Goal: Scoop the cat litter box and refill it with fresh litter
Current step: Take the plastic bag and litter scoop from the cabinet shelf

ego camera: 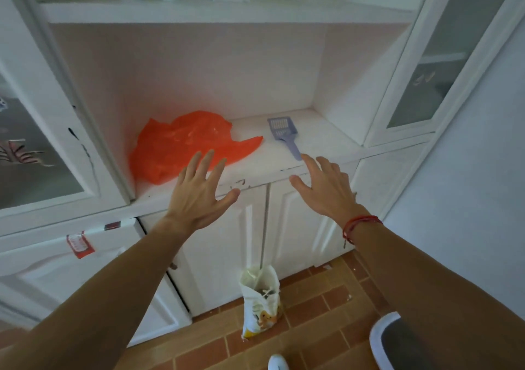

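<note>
Cabinetry (199, 71) in white fills the view, with an open niche between glazed doors. The niche's base forms a counter (321, 133), chipped along its front edge. Below, the floor (312, 312) is laid in brown brick-pattern tile.

An orange plastic bag (181, 145) lies crumpled on the left half of the counter. A litter box (382, 338), grey with a white rim, shows only in part at the lower right corner, standing on the floor.

The left hand (199, 196) is held over the counter's front edge, its fingers crossing the near edge of the orange bag. Its grip is fully spread and has hold of nothing. The right hand (326, 190) is likewise extended, grip wide and empty. Its index fingertip lies just beside the end of the scoop handle; contact cannot be determined.

A litter sack (260, 301), white and yellow with its top open, stands upright on the floor against the lower cabinet doors.

The litter scoop (282, 133), pale blue and slotted, lies flat on the counter, right of the orange bag and apart from it, handle toward the person.

A red string bracelet (358, 224) circles the right wrist.
</note>
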